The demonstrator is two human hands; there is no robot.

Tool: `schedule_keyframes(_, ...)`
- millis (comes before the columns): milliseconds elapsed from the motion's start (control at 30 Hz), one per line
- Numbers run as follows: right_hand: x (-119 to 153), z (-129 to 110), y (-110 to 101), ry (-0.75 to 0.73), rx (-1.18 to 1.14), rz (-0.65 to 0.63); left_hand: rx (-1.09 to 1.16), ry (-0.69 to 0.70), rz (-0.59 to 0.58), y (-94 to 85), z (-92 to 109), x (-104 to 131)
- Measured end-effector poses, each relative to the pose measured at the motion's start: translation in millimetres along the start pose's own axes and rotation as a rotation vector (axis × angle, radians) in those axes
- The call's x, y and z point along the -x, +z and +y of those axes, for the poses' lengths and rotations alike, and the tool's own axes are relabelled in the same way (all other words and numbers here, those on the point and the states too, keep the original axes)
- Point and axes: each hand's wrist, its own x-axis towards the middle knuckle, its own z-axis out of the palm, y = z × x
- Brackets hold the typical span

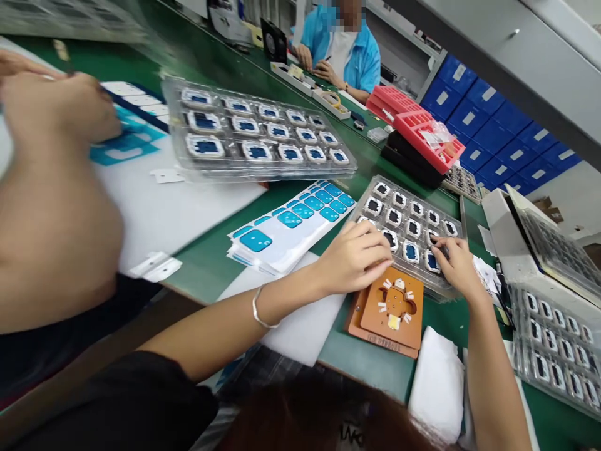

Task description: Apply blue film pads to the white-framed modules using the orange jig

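My left hand [359, 258] hangs over the near left edge of a clear plastic tray [436, 280], its fingers curled together; whatever they hold, if anything, is hidden. My right hand [456, 263] reaches in from the right, thumb and forefinger closed on a white-rimmed watch housing [432, 260] in the tray's near right part. Several similar housings with dark or blue centres sit in the tray's pockets. Just below my left hand lies an orange-brown fixture block [413, 335] with a shaped recess, small white tabs and one yellow pad.
Sheets of blue adhesive pieces [300, 241] lie left of my tray. Beyond them stands another tray of housings [263, 166]. A co-worker's arm [56, 188] is at far left; another person [366, 56] sits opposite. Red bins [422, 134], a white cloth [436, 382] and a right-hand tray [554, 369] surround me.
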Motion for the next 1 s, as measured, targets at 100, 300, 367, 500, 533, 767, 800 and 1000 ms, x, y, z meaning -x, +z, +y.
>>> schedule_keyframes(100, -0.5, 7.4, 2.0, -0.011, -0.019, 0.023, -0.121, -0.222, -0.181, -20.2, -1.1, 10.1)
schedule_keyframes(300, -2.2, 23.5, 0.2, -0.044, -0.142, 0.192, -0.386, -0.54, -0.183, -86.0, -18.3, 63.8)
schedule_keyframes(367, -2.9, 21.3, -0.5, -0.036, -0.201, 0.212, -0.441, -0.67, -0.236, -105.0, -31.0, 79.5)
schedule_keyframes(500, 5.4, 0.5, -9.9, 0.078, -0.561, 0.303, -0.394, -0.882, -0.56, -126.0, -57.3, 91.4)
schedule_keyframes(533, 11.2, -6.3, -13.4, 0.104, -0.653, 0.326, -0.347, -0.872, -0.61, -128.4, -62.7, 90.0)
schedule_keyframes(767, 74.8, -28.2, -15.4, 0.098, -0.828, 0.261, -0.111, -0.896, -0.727, -132.8, -87.9, 66.4)
schedule_keyframes(800, 81.0, -27.7, -12.8, 0.086, -0.818, 0.235, -0.105, -0.91, -0.732, -132.2, -89.8, 64.1)
schedule_keyframes(1000, 89.7, -29.7, -6.9, 0.038, -0.845, 0.198, -0.111, -0.906, -0.741, -128.4, -99.2, 59.7)
